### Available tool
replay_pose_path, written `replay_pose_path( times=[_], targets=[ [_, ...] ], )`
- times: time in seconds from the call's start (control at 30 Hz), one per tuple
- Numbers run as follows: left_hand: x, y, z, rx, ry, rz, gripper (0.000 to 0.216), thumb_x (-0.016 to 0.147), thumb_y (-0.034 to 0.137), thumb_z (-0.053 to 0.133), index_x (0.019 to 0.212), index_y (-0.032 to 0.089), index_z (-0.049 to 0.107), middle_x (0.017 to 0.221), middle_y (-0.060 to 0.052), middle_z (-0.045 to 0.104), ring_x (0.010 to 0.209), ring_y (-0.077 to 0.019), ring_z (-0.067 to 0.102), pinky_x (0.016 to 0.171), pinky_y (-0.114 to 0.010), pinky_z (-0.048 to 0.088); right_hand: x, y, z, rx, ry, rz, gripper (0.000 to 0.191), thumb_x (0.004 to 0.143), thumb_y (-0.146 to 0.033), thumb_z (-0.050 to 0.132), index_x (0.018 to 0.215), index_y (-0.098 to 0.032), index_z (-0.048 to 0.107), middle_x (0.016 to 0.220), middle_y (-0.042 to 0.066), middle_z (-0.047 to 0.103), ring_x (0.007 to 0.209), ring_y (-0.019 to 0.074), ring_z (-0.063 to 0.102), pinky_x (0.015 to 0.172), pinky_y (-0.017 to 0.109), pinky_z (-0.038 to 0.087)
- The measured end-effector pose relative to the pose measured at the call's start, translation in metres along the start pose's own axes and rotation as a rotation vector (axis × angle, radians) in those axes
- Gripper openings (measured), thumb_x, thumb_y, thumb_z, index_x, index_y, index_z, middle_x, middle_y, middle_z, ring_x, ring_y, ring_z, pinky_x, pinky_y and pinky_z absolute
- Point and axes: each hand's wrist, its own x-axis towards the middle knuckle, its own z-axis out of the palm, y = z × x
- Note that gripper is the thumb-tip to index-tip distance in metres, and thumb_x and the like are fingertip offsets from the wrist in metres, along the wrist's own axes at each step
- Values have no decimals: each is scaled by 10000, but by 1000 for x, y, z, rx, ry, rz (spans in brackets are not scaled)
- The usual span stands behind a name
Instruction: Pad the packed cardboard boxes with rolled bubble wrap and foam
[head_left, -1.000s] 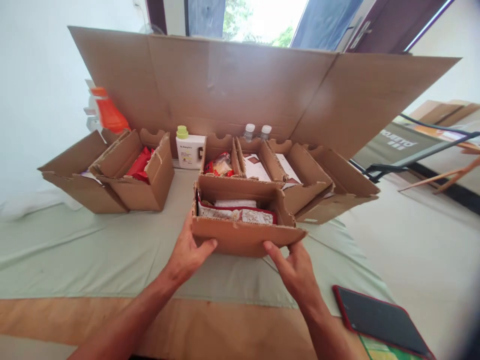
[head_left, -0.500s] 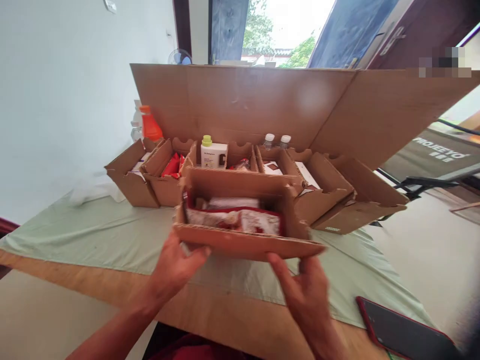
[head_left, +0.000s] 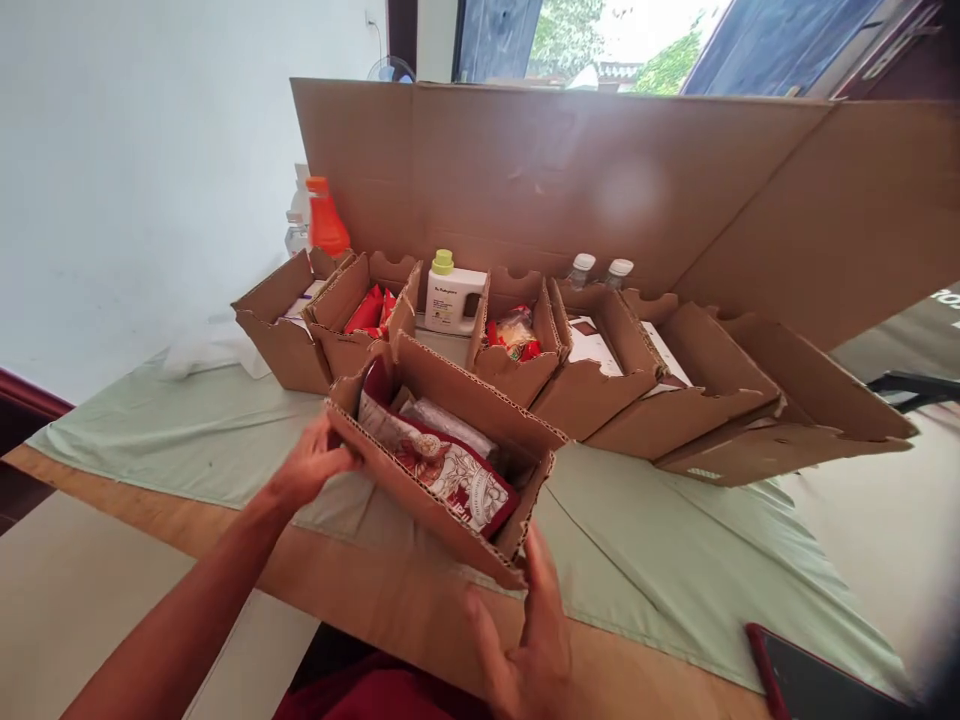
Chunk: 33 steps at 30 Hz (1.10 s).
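I hold an open cardboard box point(head_left: 420, 500) off the table, turned at an angle with its right end toward me. Inside it lie a red and white patterned packet point(head_left: 450, 475) and a clear-wrapped packet point(head_left: 448, 425). My left hand point(head_left: 309, 468) grips the box's left end, fingers closed on the wall. My right hand point(head_left: 529, 655) holds the near right corner from below, thumb up against the cardboard.
A row of open cardboard boxes point(head_left: 592, 390) stands behind on the pale green cloth point(head_left: 645, 560), backed by a tall cardboard sheet point(head_left: 570, 180). A white bottle with a green cap point(head_left: 450, 295), an orange bottle point(head_left: 326, 220), two small bottles point(head_left: 596, 270) and a dark tablet point(head_left: 817, 680) are nearby.
The box came up off the table toward me and swung round, its right end nearer me. My right hand slid under that corner. The camera view shifted left.
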Motion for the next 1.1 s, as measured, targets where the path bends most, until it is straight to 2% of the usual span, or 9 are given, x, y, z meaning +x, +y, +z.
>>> replay_pose_path(
  times=[0.07, 0.17, 0.3, 0.4, 0.47, 0.7, 0.83, 0.97, 1.1],
  targets=[
    [24, -6, -1, -6, 25, -3, 532, 597, 258, 656, 1116, 145, 684, 984, -70, 751, 962, -302, 700, 849, -406, 583, -5, 7, -2, -3, -19, -64, 676, 981, -212, 556, 1605, -216, 296, 1555, 172, 463, 1411, 319, 500, 1047, 493, 547],
    [28, -22, 12, 11, 146, -9, 666, 711, 319, 668, 1350, 155, 580, 1321, -136, 674, 1242, -333, 618, 1043, -465, 509, -3, 31, -13, -29, -41, 2, 618, 984, -228, 565, 1565, -233, 354, 1426, 157, 581, 1264, 291, 617, 974, 468, 588],
    [-26, -48, 43, 71, 288, -59, 771, 865, 439, 676, 1539, 211, 377, 1619, -168, 403, 1481, -342, 406, 1191, -536, 366, 27, 58, -14, -22, -103, 119, 446, 972, -361, 594, 1383, -199, 529, 1218, 138, 689, 944, 243, 711, 740, 365, 630],
    [-64, -56, 65, 41, 165, -93, 702, 973, 466, 586, 1587, 259, 316, 1686, -120, 312, 1538, -301, 334, 1249, -505, 303, 48, 61, -4, 43, -159, 64, 200, 966, -401, 590, 1020, -214, 635, 893, 62, 721, 751, 204, 697, 603, 286, 590],
    [-68, -56, 73, 6, 113, -85, 674, 1007, 469, 533, 1604, 265, 297, 1701, -98, 292, 1558, -286, 298, 1268, -487, 278, 53, 57, 4, 62, -138, 48, 175, 983, -386, 569, 947, -222, 622, 822, 39, 704, 690, 182, 683, 559, 255, 560],
    [-14, -41, 49, -53, 40, 3, 691, 978, 611, 498, 1522, 185, 496, 1573, -112, 517, 1487, -330, 428, 1258, -477, 317, 31, 61, 29, -20, -71, -61, 266, 1011, -335, 537, 1237, -204, 585, 1022, 98, 708, 767, 196, 703, 677, 319, 602],
    [-34, -35, 26, -20, -7, -40, 648, 954, 639, 517, 1421, 203, 621, 1322, -124, 716, 1318, -361, 604, 1150, -473, 466, 32, 66, 38, -92, -79, -149, 259, 1026, -368, 521, 1222, -213, 591, 1063, 125, 712, 916, 248, 726, 732, 367, 620],
    [-60, -33, 24, 190, -39, -46, 555, 844, 558, 704, 1293, 232, 693, 1154, -106, 767, 1169, -353, 683, 1002, -432, 563, 59, 67, 38, -36, -183, -216, 237, 1027, -341, 528, 1215, -224, 613, 1037, 111, 726, 920, 246, 727, 776, 372, 626],
    [-41, -36, 36, 425, 89, -30, 363, 898, 451, 589, 1136, 207, 713, 1032, -82, 772, 949, -261, 726, 835, -341, 577, 83, 78, 51, 12, -210, -190, 301, 1037, -329, 491, 1287, -216, 615, 1041, 115, 734, 873, 227, 731, 768, 358, 629]
  ],
)
